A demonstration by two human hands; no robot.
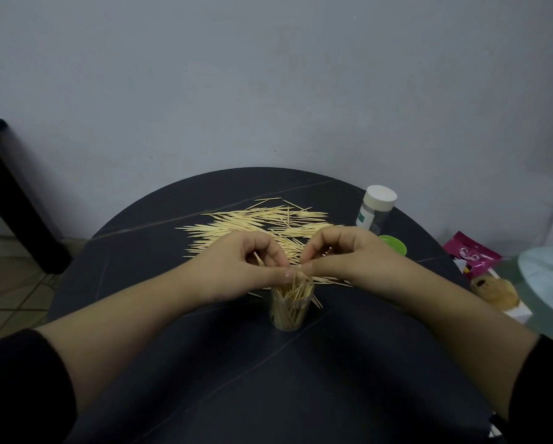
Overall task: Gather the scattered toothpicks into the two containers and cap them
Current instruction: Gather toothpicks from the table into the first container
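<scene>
— What are your hands doing?

— My left hand [246, 267] and right hand [349, 261] are both curled. Their fingertips pinch a few of the thin wooden toothpicks [252, 222] over the mouth of the clear cylindrical container [291, 310] at frame centre, which is part-full and bristling.

— And the rest?

— A pale heap fans across the dark, smooth round table [204, 379] above my knuckles. The white-capped second container [376, 209] stands upper right near the table's edge, with a green lid [393, 245] just below it. Bare tabletop stretches toward the bottom of the frame.
</scene>
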